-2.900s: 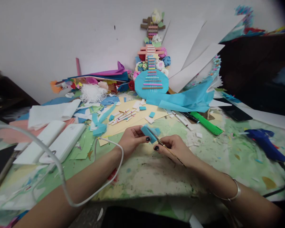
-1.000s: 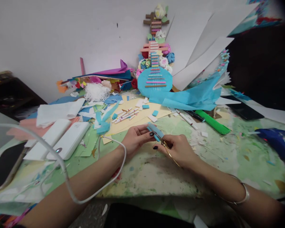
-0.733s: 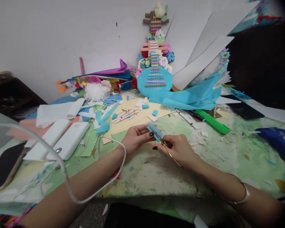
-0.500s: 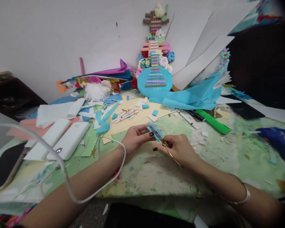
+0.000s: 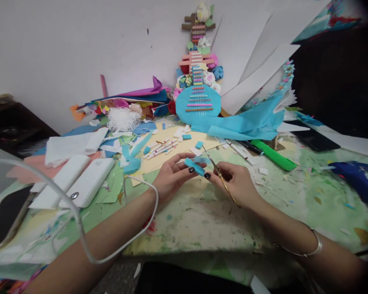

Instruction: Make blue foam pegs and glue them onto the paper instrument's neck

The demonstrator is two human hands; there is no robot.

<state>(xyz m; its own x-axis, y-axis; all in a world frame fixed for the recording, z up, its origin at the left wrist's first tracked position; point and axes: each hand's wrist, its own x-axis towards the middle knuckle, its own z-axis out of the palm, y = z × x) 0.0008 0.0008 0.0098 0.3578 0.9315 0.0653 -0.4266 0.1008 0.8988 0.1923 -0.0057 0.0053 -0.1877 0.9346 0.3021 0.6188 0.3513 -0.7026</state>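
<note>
Now: both hands meet over the paint-stained counter [image 5: 202, 220], with a blue strip between them.
Nearest: white cable [image 5: 79, 232] loops over the left forearm; bangle [image 5: 313, 245] on the right wrist. Left hand [image 5: 171, 176]: grip pinching the blue strip [image 5: 194, 166] at its left end, just above the counter. Right hand [image 5: 237, 184]: grip closed round the scissors [image 5: 216, 169], thumb tip at the strip's right end, blades pointing away. Left: two white power banks [image 5: 88, 181]. Beyond: markers [image 5: 161, 149], green marker [image 5: 272, 156], glue gun [image 5: 349, 179]. Far, at the wall: paper guitar [image 5: 198, 102].

Single head-worn view, facing forward and down, close over table [image 5: 202, 220], wall [image 5: 64, 49] behind, corners perhaps vignetted.
</note>
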